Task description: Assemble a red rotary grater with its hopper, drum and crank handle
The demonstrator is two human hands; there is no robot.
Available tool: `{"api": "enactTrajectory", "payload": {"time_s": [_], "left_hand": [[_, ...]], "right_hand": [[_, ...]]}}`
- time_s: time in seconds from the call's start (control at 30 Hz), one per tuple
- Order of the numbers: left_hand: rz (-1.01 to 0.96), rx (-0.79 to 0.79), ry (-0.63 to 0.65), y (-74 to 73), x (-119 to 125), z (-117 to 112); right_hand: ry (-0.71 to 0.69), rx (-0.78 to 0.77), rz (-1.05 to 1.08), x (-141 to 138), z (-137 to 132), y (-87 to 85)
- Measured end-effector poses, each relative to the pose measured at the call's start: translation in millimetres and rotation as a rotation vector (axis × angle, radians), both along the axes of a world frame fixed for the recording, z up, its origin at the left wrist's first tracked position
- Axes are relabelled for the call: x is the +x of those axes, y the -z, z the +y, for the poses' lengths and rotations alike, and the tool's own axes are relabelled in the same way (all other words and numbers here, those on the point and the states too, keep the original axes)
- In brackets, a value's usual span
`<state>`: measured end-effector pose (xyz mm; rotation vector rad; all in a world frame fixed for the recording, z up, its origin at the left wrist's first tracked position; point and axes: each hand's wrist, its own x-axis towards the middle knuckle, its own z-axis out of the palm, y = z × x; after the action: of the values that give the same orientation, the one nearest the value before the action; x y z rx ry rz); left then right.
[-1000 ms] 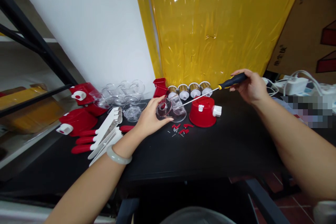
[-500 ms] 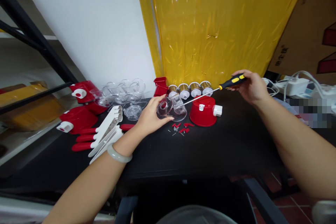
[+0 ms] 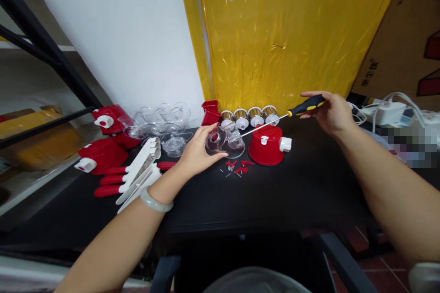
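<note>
My left hand (image 3: 199,151) is closed around the edge of a clear plastic part (image 3: 235,146) with a round base, holding it on the black table. In my right hand (image 3: 332,112) is a screwdriver (image 3: 305,106) with a black and yellow handle. Its long shaft slants down leftward, and the tip meets the clear part's raised section. Just in front of that part lie small red pieces (image 3: 242,170) and several tiny screws or pins (image 3: 229,169). A red housing (image 3: 266,149) with a white knob stands to the right, beneath the shaft.
Metal drums (image 3: 256,116) line the back, beside a red hopper (image 3: 210,112). To the left are clear plastic parts (image 3: 165,119), white handles with red grips (image 3: 139,169) and red housings (image 3: 105,155). White cables and adapters (image 3: 390,112) lie at the right.
The screwdriver handle has turned in my right hand, and its yellow patches now show less. The right fingers have shifted slightly. My left hand and the clear part stay in place.
</note>
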<state>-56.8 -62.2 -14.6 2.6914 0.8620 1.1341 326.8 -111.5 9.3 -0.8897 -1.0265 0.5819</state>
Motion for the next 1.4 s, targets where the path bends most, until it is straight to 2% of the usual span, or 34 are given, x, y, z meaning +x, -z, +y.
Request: {"api": "enactTrajectory", "payload": {"time_s": [0.17,0.43,0.67,0.87,1.13,1.3,1.4], "left_hand": [[-0.001,-0.001,-0.004,-0.7,0.3,0.1],[0.010,-0.007,-0.018,-1.2,0.1,-0.8],[0.009,0.007,-0.009,-0.5,-0.1,0.6],[0.010,0.009,-0.009,-1.1,0.3,-0.4],[0.009,0.010,-0.004,-0.4,0.0,0.5],[0.014,0.004,-0.015,-0.8,0.1,-0.1],[0.013,0.005,-0.016,-0.6,0.0,-0.4]], "right_hand": [[0.100,0.085,-0.091,-4.1,5.1,1.6],[0.009,-0.053,-0.059,0.6,1.8,1.5],[0.090,0.065,-0.088,-2.4,4.6,0.9],[-0.004,0.061,-0.011,-0.5,2.5,1.6],[0.055,0.056,-0.093,-3.1,2.6,0.4],[-0.006,0.058,-0.003,-3.1,-0.1,-1.3],[0.011,0.093,-0.014,-3.1,-0.6,-2.1]]}}
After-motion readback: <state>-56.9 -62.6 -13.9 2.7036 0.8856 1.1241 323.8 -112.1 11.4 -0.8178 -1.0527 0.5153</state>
